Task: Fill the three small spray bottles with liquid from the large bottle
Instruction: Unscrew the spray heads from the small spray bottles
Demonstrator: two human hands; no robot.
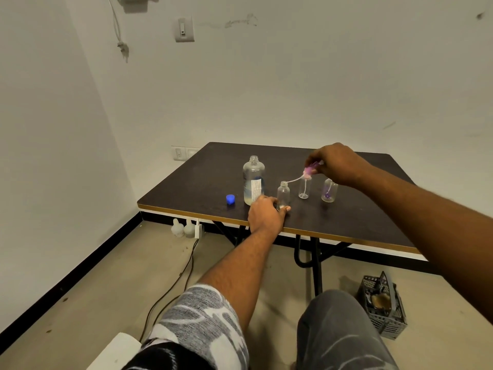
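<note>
Knees (344, 332) in grey trousers fill the bottom of the head view, with a grey-and-white patterned sleeve (197, 316) on the left arm. Beyond them a beige floor (128, 265) runs to white walls edged by a black skirting. A black cable (176, 284) trails across the floor toward pale plugs under the counter, and a grey basket (384, 308) sits on the floor at the right.

Past that stands the counter (360, 217), dark-topped with a light edge and black folding legs, set near the room's corner. On it, the big bottle (253, 180) stands upright and uncapped, with liquid low in its base; its blue cap (230, 199) lies just to its left. Three small bottles stand in a row to its right. The left hand (266, 216) is curled around the base of the nearest one (283, 194), which is open at the neck. The right hand (336, 162) pinches a pink sprayer (309, 170) above the middle bottle (304, 188), its thin tube curving toward the near bottle's mouth. The far bottle (329, 191) stands apart at the right, something purple inside it.

On the back wall hang a switch plate (184, 29) and a dangling cord (120, 36); sockets sit low beside the counter.
</note>
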